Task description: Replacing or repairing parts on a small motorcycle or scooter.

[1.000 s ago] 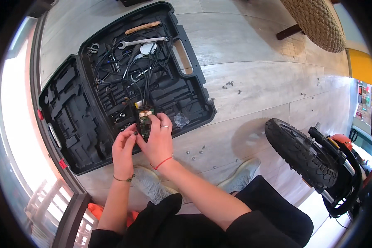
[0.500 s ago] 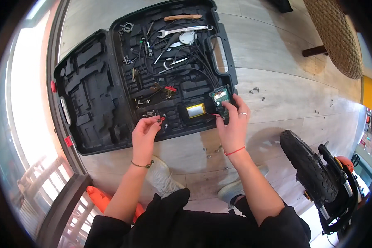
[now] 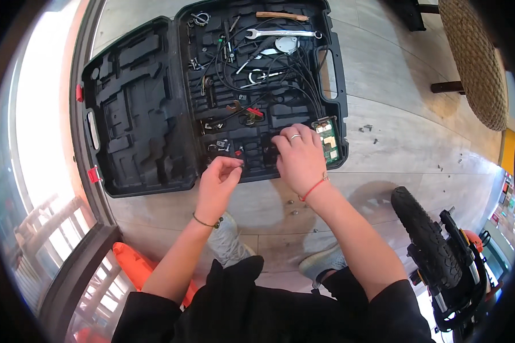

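Note:
My left hand [image 3: 218, 180] is closed in a pinch at the near edge of the black tool case [image 3: 180, 108]; a tiny dark piece at its fingertips is too small to name. My right hand [image 3: 303, 157] is palm-down over the case's near right part with its fingers curled; whatever lies under them is hidden. Right beside it, in the case's near right corner, lies a green circuit board [image 3: 328, 140] with pale parts, and dark cables run from it. Near my left fingertips are a small red piece [image 3: 239, 153] and some metal fittings [image 3: 218, 146].
In the case lie a combination wrench [image 3: 283, 34], a wooden-handled tool [image 3: 282, 16], red-handled pliers [image 3: 254, 112] and looped black cables. Loose screws [image 3: 367, 128] are scattered on the floor. A knobbly black tyre [image 3: 423, 234] stands at right, a woven seat [image 3: 475, 63] beyond.
My right hand has left the circuit board and moved left over the spot where the silver-yellow battery showed. The left hand keeps its pinch. The whole view has shifted, placing the case farther right.

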A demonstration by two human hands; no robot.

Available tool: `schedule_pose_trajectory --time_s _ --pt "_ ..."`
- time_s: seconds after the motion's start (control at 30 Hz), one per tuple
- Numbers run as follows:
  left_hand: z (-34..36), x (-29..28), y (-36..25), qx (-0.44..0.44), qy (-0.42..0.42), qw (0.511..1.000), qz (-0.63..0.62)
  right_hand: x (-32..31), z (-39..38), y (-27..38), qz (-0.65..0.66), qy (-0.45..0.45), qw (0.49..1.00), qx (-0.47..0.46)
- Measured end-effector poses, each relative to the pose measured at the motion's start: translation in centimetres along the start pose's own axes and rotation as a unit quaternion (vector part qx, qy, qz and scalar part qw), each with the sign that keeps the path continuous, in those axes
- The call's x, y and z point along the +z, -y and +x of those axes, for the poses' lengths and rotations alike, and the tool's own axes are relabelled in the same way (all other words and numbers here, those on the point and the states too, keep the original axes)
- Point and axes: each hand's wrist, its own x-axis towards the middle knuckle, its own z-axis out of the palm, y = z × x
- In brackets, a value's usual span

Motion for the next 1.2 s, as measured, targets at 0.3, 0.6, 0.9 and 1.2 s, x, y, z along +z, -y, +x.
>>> schedule_pose_trajectory --time_s 0.3,0.6,0.9,1.2 --pt "-0.2 0.1 0.2 0.019 -0.002 0.999 0.033 1.4 0.3 1.2 0.013 -0.016 1.0 0.012" --pt "0.7 2.4 0.0 0.043 0.021 0.998 0.039 -1.1 -0.8 3.8 0.398 -0.038 0.88 0.255" --pt "-1.9 3.0 -5.4 0.008 0.073 0.977 -0.202 -3.9 -2.1 5.4 0.589 -0.051 0.748 0.302" --pt "-3.2 2.3 -7.9 -0.001 0.061 0.968 -0.242 -6.4 -2.1 7.0 0.65 -0.051 0.721 0.237"
